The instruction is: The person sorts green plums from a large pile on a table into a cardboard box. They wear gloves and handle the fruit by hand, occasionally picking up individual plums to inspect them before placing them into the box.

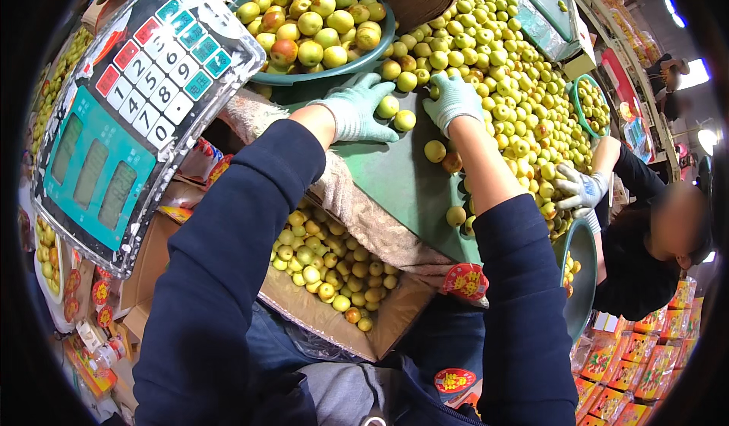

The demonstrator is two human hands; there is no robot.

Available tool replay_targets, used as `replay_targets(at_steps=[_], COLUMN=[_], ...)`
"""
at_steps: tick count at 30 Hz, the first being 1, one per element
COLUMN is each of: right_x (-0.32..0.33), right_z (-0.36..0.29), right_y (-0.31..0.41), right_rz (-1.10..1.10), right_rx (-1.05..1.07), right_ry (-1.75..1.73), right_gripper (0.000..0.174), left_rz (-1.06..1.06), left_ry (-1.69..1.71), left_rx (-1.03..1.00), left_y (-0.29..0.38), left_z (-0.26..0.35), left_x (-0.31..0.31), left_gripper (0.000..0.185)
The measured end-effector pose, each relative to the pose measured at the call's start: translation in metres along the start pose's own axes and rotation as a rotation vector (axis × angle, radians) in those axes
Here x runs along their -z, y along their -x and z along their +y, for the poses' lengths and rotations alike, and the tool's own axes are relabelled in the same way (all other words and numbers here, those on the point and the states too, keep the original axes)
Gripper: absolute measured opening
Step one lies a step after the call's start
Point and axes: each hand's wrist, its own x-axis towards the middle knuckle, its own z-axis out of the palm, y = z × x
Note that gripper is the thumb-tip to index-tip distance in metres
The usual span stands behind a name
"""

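Observation:
My left hand [360, 109], in a pale green and white knit glove, rests on the green table surface [387, 170] with its fingers spread beside two loose jujube fruits [388, 107]. My right hand [454, 100], in a matching glove, reaches to the edge of a large heap of green jujubes [501, 73], its fingertips around or against a fruit; whether it grips one is unclear. A teal basin [389, 39] full of green and reddish jujubes stands just beyond my left hand. Below the table edge, a cardboard box [401, 312] holds more jujubes.
A weighing scale's keypad and display panel [97, 164] stands at the left. A stained towel [364, 221] lines the table edge. At the right, a co-worker's gloved hand [582, 188] touches the heap, near another basin [586, 266]. Stacked orange packages [626, 357] lie at the lower right.

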Motion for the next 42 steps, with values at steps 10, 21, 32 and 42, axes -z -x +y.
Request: replay_targets(at_steps=[10, 21, 32, 42], right_x=[0.004, 0.013, -0.008, 0.048], right_z=[0.057, 0.092, 0.112, 0.125], right_y=[0.086, 0.002, -0.117, -0.040], right_rz=[0.023, 0.163, -0.491, -0.151], right_rx=[0.320, -0.131, 0.140, -0.149], right_ry=[0.313, -0.228, 0.132, -0.090], right_gripper=[0.040, 0.024, 0.047, 0.027], left_rz=[-0.001, 0.256, 0.138, 0.095], left_ry=[-0.004, 0.050, 0.104, 0.082], left_rx=[0.006, -0.332, -0.249, -0.210], left_y=[-0.003, 0.005, 0.006, -0.003], left_z=[-0.002, 0.005, -0.002, -0.001], left_x=[-0.005, -0.001, -0.001, -0.006], left_gripper=[0.099, 0.094, 0.088, 0.089])
